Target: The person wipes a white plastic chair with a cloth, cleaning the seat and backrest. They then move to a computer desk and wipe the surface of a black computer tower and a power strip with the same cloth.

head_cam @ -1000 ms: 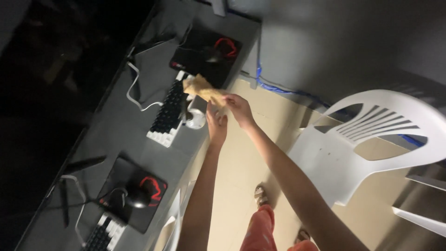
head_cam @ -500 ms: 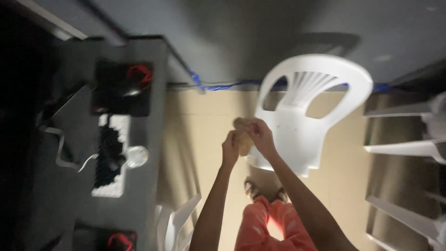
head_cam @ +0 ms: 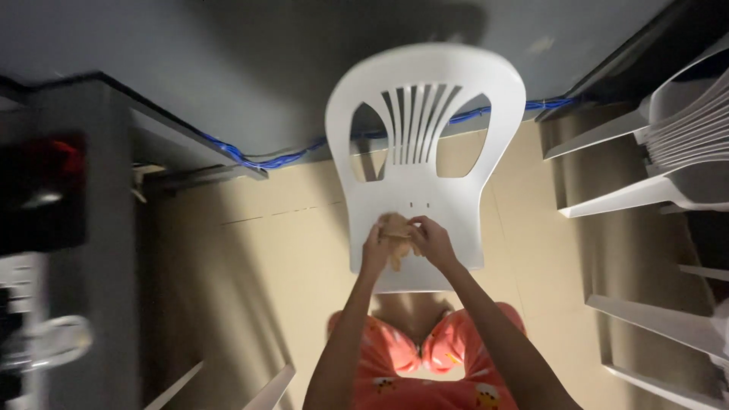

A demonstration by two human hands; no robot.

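Observation:
Both of my hands hold a crumpled tan cloth over the seat of a white plastic chair in front of me. My left hand grips the cloth's left side and my right hand grips its right side, fingers curled around it. The cloth hangs bunched between them, just above the seat's front half. My forearms reach forward from the bottom of the view, above orange patterned trousers.
A grey desk runs along the left with a black and red mouse pad, blurred. A blue cable lies along the wall base. More white plastic chairs stand at the right. Beige floor lies between.
The view has swung from the desk with keyboards to the white chair. My hands carried the tan cloth from above the desk to over the chair seat.

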